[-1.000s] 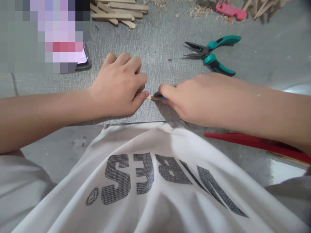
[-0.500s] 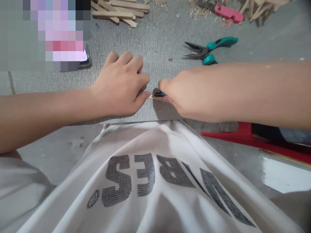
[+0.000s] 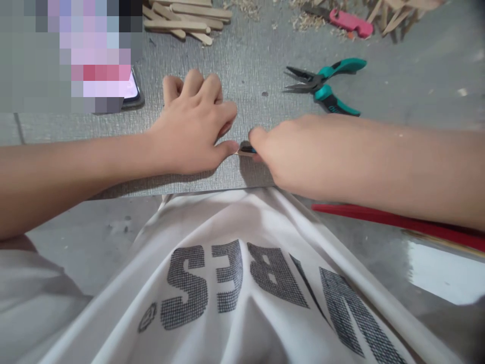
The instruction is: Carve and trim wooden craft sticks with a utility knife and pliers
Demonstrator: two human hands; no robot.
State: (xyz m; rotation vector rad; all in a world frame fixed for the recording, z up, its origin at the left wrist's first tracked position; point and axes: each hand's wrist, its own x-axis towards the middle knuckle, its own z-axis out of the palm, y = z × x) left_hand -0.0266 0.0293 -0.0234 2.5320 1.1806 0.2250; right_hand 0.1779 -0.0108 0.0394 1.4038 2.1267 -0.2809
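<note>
My left hand (image 3: 197, 126) rests palm down on the grey table, its fingers curled and its thumb against the left end of a thin, flat wooden stick (image 3: 245, 154). Most of the stick is hidden by my hands. Closed in my right hand (image 3: 271, 149) is a small cutter knife (image 3: 248, 149), showing a dark blade and a bit of blue. The blade lies along the stick, close to my left thumb. Right fingers are mostly out of sight behind the hand. Teal-handled needle-nose pliers (image 3: 322, 83) lie with jaws apart beyond my right hand.
Craft sticks (image 3: 182, 23) are piled at the far side. Wood shavings (image 3: 310, 21) surround a pink folding knife (image 3: 351, 23), with thin wood pieces (image 3: 396, 15) beside it. A phone (image 3: 132, 91) lies left, partly blurred out. The table edge (image 3: 189, 192) runs before my white shirt.
My left hand has shifted slightly right and its thumb has straightened toward the blade, so less stick shows between the hands. My right forearm sits lower, uncovering more of the pliers.
</note>
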